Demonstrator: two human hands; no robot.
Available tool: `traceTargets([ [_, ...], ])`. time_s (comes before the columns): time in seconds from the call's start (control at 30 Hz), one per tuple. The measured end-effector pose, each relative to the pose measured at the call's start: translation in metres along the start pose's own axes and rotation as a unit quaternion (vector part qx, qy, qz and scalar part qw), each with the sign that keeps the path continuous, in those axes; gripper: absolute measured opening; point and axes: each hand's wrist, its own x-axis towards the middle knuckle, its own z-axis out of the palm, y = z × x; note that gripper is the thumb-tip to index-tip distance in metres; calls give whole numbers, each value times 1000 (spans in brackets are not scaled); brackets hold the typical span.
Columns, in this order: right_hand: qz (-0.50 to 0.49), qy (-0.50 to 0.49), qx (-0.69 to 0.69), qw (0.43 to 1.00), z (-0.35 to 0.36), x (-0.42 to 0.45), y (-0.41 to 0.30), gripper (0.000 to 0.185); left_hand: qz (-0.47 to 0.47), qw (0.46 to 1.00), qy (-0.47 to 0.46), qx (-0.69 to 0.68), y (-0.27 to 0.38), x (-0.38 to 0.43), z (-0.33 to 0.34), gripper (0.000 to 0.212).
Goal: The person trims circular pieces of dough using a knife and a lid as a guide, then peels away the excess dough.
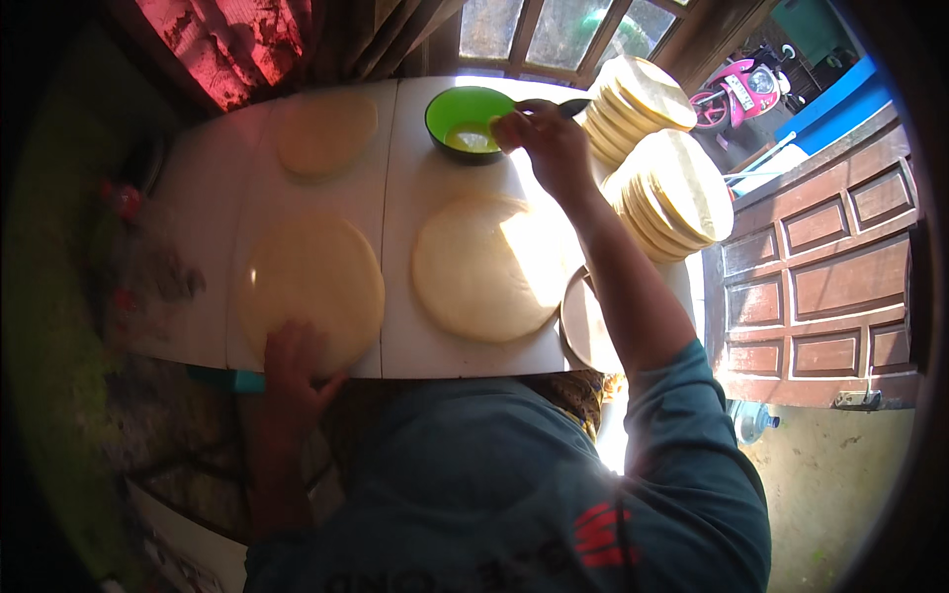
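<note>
My left hand point(296, 356) lies palm down on the near edge of a round flat sheet of dough point(315, 285), thumb spread and nothing gripped. Over the right rim of a green bowl point(463, 111) is my right hand point(545, 141), its fingertips bent together. Something small and pale may be between them, but blur hides it. A little yellowish liquid point(471, 139) sits in the bowl's bottom. Beneath my right forearm's left side, a second round dough sheet point(482, 270) is partly lit by sun. Another flat round point(326, 137) lies at the far left.
Two tall stacks of pale discs, a back stack point(637, 96) and a front stack point(675, 196), stand at the right of the white table point(397, 178). A round tray point(589, 322) sits under my right forearm. Beyond are a wooden door point(823, 274) and a pink scooter point(741, 93).
</note>
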Motion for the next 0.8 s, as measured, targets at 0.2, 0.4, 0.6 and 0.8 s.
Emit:
traceTargets([
  [0.2, 83, -141, -160, 974, 55, 74, 35, 49, -26, 999, -14, -16, 10, -1, -5, 68],
  [0.4, 92, -165, -200, 961, 66, 81, 36, 47, -44, 999, -2, -16, 4, -19, -7, 67],
  [0.6, 2, -124, -164, 979, 66, 76, 67, 36, -12, 1000, 27, -9, -11, -18, 2, 57],
  [0.8, -39, -140, -161, 976, 66, 68, 32, 29, -36, 999, -12, -1, -7, -16, -10, 61],
])
